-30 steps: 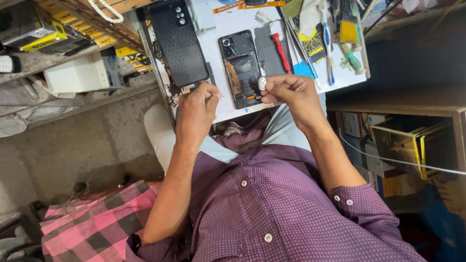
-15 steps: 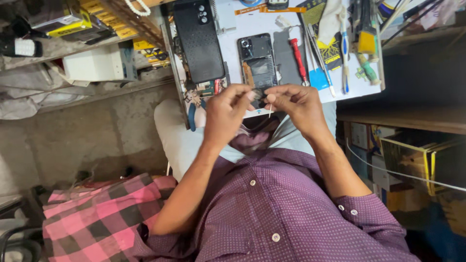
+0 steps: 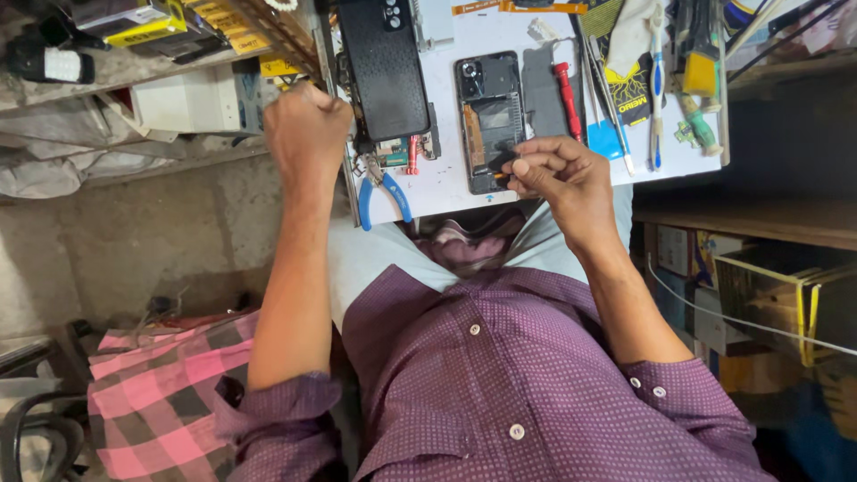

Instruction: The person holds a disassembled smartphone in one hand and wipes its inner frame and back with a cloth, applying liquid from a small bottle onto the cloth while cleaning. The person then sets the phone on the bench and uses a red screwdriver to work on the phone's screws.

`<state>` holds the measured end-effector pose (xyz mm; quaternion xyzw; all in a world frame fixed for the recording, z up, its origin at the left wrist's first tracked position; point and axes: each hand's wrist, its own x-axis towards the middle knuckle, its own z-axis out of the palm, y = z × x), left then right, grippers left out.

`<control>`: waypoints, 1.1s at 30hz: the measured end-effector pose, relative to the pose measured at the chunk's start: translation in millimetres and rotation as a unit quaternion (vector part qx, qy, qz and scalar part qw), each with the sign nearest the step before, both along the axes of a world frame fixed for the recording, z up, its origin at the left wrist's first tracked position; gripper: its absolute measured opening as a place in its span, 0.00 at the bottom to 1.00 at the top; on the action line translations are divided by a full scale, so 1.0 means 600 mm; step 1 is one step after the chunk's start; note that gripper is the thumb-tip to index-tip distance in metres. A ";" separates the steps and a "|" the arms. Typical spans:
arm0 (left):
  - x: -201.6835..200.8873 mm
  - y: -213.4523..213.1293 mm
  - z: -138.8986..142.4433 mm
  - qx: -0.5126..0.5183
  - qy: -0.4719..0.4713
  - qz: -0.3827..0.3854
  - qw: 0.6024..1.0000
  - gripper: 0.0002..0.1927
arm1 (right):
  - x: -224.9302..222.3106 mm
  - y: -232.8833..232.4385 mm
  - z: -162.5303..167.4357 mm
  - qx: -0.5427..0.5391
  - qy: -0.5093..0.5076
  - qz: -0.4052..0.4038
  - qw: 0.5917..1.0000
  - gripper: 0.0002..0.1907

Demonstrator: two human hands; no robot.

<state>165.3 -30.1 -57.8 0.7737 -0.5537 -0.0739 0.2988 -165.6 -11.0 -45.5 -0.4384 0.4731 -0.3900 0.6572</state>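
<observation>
The right hand (image 3: pixel 562 174) pinched a tiny part, too small to identify, over the near end of the opened phone (image 3: pixel 489 120), which lay flat at the desk's (image 3: pixel 446 183) near edge for access. The left hand (image 3: pixel 306 129) hovered fisted off the desk's left edge, beside the black back cover (image 3: pixel 384 67); contents hidden.

Phone repair workshop, cramped and cluttered. Beyond the hands, a white worktop (image 3: pixel 446 178) bearing an opened smartphone (image 3: pixel 488 120), a black back cover (image 3: pixel 384 67), a red-handled screwdriver (image 3: pixel 568 98), blue-handled pliers (image 3: pixel 382 189) and a toothbrush (image 3: pixel 656 85). Off to the left, shelves (image 3: pixel 134 134) crammed with boxes against a bare concrete wall (image 3: pixel 116 241).
</observation>
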 end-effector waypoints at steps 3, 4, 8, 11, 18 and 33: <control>0.001 -0.001 -0.011 -0.008 0.009 0.036 0.999 0.08 | 0.000 0.002 -0.007 -0.010 0.004 -0.006 1.000 0.09; 0.001 0.000 -0.011 -0.011 0.004 0.030 0.999 0.08 | 0.001 0.003 -0.008 -0.010 0.007 -0.008 1.000 0.09; -0.002 0.007 0.011 -0.042 0.046 0.022 0.998 0.11 | 0.010 0.003 -0.010 -0.016 0.010 0.000 1.000 0.08; -0.003 0.035 0.048 -0.007 0.213 -0.031 0.977 0.10 | 0.026 0.001 -0.004 -0.021 0.027 0.020 0.999 0.08; -0.112 0.133 0.100 0.050 0.286 -0.199 0.936 0.08 | 0.101 -0.007 0.012 -0.028 -0.033 0.086 0.995 0.06; -0.025 0.058 0.023 -0.007 0.048 0.031 0.998 0.07 | 0.060 -0.031 0.031 -0.099 0.009 -0.013 0.995 0.16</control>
